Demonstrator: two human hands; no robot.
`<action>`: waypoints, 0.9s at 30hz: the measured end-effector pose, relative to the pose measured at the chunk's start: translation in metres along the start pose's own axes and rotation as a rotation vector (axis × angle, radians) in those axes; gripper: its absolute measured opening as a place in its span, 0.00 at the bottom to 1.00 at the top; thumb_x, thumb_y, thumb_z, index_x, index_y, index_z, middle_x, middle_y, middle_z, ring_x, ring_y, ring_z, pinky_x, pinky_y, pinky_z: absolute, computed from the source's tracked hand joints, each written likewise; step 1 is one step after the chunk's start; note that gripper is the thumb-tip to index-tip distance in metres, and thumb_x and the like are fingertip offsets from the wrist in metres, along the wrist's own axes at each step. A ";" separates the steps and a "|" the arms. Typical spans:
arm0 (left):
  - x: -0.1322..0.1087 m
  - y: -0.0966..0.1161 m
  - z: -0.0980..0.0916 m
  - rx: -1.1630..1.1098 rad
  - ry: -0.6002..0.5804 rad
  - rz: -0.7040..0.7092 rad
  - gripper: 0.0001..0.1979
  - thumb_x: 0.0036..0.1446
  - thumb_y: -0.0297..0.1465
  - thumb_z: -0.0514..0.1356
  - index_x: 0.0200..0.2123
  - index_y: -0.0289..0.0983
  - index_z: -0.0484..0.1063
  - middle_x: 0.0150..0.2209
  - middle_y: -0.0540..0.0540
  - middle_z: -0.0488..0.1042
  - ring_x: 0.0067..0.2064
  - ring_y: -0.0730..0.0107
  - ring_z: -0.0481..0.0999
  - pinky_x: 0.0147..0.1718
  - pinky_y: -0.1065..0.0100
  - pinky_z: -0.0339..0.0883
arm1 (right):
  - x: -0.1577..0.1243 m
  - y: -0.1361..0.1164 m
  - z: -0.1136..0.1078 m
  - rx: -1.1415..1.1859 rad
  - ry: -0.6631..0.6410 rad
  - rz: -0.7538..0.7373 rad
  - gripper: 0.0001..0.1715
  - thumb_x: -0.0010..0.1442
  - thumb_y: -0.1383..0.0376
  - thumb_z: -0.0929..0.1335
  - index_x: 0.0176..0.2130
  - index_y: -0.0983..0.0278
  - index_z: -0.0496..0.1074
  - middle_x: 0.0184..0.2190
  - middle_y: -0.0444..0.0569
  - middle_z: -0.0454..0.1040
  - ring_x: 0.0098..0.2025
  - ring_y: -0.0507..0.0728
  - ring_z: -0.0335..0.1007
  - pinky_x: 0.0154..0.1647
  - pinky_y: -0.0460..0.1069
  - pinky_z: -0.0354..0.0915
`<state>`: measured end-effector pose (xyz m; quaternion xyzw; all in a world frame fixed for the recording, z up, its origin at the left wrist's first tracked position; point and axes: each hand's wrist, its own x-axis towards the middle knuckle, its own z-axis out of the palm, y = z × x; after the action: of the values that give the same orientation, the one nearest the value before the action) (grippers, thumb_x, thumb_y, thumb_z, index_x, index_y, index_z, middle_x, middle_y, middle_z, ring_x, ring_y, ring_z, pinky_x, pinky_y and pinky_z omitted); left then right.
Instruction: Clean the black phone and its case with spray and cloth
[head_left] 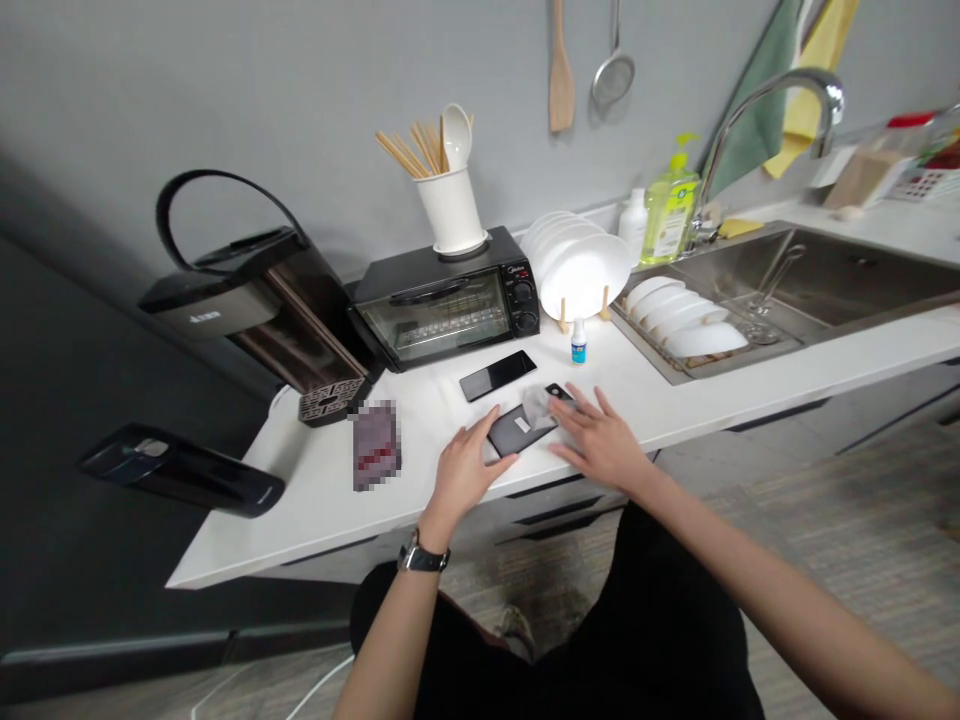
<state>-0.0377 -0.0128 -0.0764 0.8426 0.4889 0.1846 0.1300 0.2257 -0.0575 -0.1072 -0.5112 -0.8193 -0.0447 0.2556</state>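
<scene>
A dark phone [510, 434] lies on the white counter between my hands, its camera end to the upper right. My left hand [466, 468] touches the phone's left end, thumb and fingers apart. A crumpled whitish wipe [535, 408] rests on the phone, beside the fingertips of my right hand [598, 437]. The fingers of that hand are spread over the phone's right end and the counter. Behind it lies a second black phone [498, 376]. A small white and blue bottle [578, 343] stands to the right of that phone.
A pixelated packet [376, 446] and a dark bottle [187, 472] are at the left, near a black water dispenser [300, 310]. Behind the phones stand a toaster oven [450, 305] and racked plates [581, 262]. A sink [817, 280] with bowls [679, 315] is at the right.
</scene>
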 end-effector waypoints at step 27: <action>0.001 0.011 -0.005 0.039 -0.096 -0.045 0.48 0.61 0.45 0.67 0.76 0.50 0.44 0.64 0.44 0.74 0.61 0.49 0.78 0.56 0.57 0.72 | 0.017 -0.030 0.001 0.068 -0.003 -0.025 0.24 0.73 0.53 0.65 0.61 0.62 0.74 0.66 0.54 0.70 0.76 0.70 0.47 0.73 0.75 0.46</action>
<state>-0.0309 -0.0166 -0.0675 0.8417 0.5042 0.1315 0.1411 0.1935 -0.0570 -0.0946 -0.4923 -0.8270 -0.0193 0.2709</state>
